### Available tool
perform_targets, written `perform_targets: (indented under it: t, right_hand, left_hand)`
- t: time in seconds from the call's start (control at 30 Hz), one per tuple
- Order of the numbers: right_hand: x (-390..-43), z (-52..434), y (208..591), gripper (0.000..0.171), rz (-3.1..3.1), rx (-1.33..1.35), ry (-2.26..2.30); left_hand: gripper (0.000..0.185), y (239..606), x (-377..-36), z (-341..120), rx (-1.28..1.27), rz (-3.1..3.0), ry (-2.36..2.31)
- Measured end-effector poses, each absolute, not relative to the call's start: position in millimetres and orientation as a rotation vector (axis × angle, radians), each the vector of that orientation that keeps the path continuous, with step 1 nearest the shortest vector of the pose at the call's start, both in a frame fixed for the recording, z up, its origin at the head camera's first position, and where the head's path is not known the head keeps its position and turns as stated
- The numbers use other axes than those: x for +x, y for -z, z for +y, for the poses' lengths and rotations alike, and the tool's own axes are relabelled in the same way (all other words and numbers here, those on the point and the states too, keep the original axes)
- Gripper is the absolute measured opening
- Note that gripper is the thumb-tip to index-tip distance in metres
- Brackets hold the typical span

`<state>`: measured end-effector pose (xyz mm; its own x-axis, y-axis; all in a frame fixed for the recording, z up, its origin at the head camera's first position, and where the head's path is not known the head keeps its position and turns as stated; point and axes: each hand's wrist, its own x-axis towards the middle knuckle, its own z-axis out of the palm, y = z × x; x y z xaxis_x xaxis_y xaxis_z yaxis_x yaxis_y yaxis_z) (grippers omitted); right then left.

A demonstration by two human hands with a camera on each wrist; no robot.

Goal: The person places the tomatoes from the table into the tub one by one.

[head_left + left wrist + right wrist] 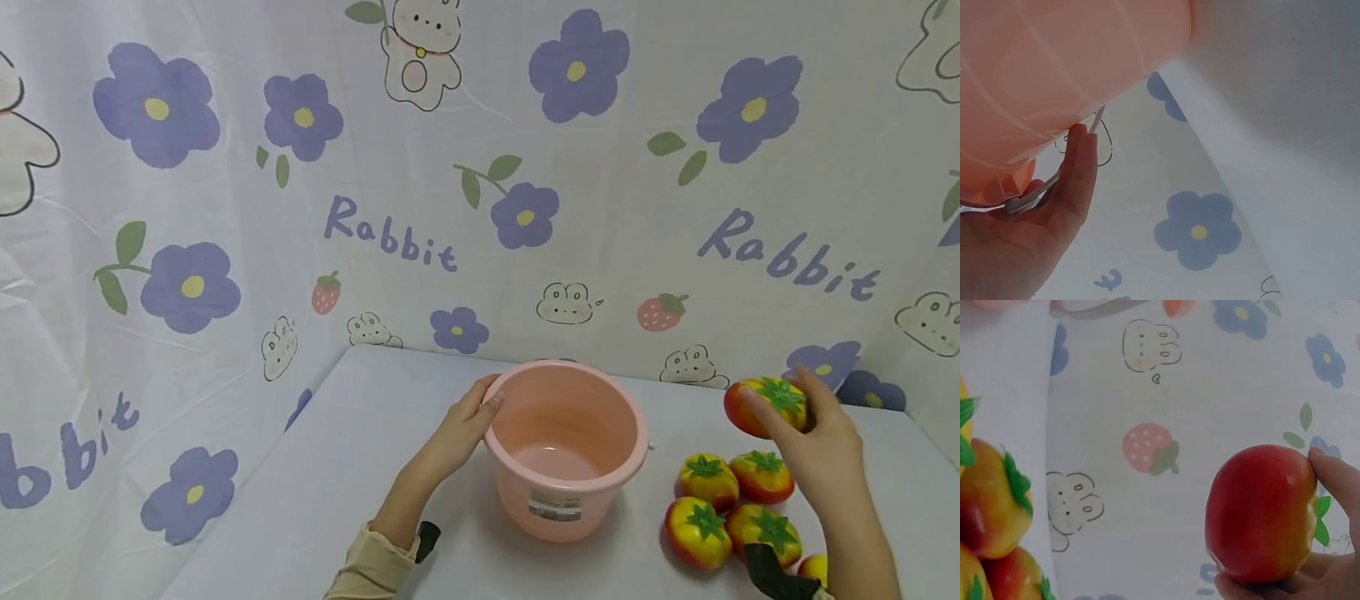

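Desk [322,467] carries a pink bucket [512,493] at lower centre of the head view, its rim pinched by the left hand [459,427], nothing visible inside. At right, the grip of the right hand [831,446] pinches a raised fruit [778,393], higher in frame than five other fruits [697,537]; the work looks barely begun, all six outside the bucket.

Head view looks forward and down; close wrist views share the printed backdrop [622,208].

creased beige left sleeve [375,562], two black wrist pieces [772,575]
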<state>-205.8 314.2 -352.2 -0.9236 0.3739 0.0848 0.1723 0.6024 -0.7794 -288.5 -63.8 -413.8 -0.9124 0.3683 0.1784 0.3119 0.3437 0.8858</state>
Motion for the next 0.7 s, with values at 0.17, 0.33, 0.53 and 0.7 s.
perform_targets:
  t: [0.17, 0.33, 0.53, 0.7]
  right_hand:
    - [-209, 306, 348, 0.089, -2.582, -0.359, -1.224]
    - [-213, 295, 342, 0.087, -2.578, -0.300, -1.229]
    - [-219, 282, 337, 0.086, -2.567, -0.224, -1.233]
    - [-222, 271, 331, 0.087, -2.557, -0.191, -1.270]
  left_hand:
    - [0.048, 408, -286, -63, 0.629, 2.500, -1.659]
    - [0.048, 407, -284, -63, 0.626, 2.493, -1.664]
    - [0.049, 414, -287, -64, 0.624, 2.539, -1.643]
    - [0.049, 413, -289, -64, 0.641, 2.541, -1.645]
